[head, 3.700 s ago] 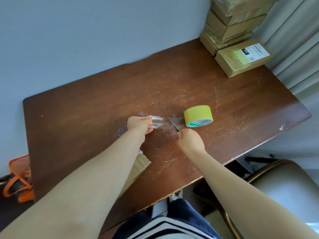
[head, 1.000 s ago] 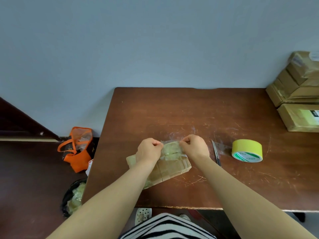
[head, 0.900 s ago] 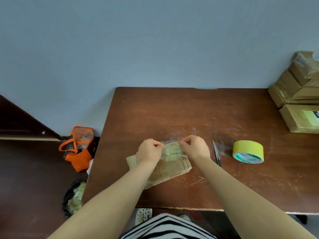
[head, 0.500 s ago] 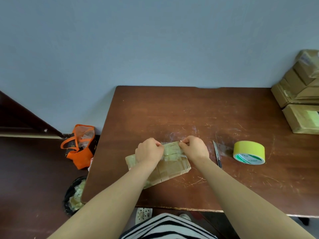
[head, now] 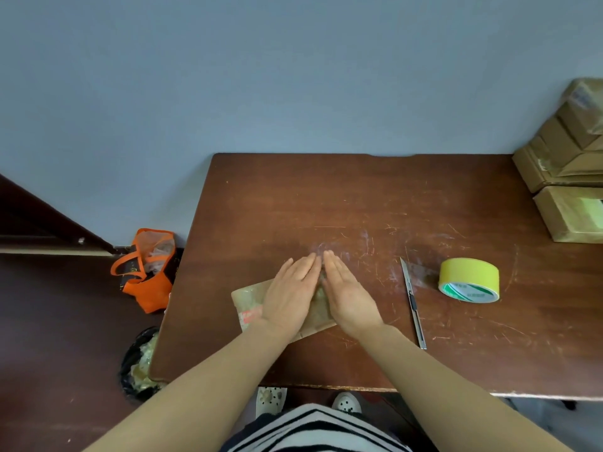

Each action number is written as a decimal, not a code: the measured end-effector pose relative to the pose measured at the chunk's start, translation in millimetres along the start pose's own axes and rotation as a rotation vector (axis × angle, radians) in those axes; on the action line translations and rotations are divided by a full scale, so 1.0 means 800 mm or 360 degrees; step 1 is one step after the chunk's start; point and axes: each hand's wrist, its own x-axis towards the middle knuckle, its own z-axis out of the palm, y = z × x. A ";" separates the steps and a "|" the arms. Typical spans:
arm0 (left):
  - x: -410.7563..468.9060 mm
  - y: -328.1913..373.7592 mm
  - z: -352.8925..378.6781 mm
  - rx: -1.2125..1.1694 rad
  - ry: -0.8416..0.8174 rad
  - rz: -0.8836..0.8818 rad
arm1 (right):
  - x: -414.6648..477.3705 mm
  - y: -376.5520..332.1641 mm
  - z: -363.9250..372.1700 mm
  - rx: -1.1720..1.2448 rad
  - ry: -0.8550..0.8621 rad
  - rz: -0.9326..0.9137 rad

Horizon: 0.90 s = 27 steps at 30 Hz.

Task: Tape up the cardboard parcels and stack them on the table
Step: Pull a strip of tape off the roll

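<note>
A flat brown cardboard parcel (head: 248,298) lies on the brown wooden table (head: 359,197), near its front left. My left hand (head: 290,295) and my right hand (head: 347,296) lie flat on top of it, side by side, with straight fingers pressing down. Most of the parcel is hidden under them. A yellow tape roll (head: 469,280) sits to the right, and a utility knife (head: 413,301) lies between it and my right hand. Taped parcels (head: 567,164) are stacked at the table's far right.
An orange bag (head: 145,272) stands on the floor left of the table, with a black bin bag (head: 137,363) nearer me. The wall runs along the table's back edge. My shoes show under the table's front edge.
Both hands were pinching a strip of clear tape over the parcel's far edge. Now they have let go and lie flat, fingers straight, pressing on the parcel's top.
</note>
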 end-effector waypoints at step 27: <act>0.020 -0.003 -0.004 0.0197 0.0108 -0.0114 | 0.047 0.000 0.017 0.0239 0.0043 0.0707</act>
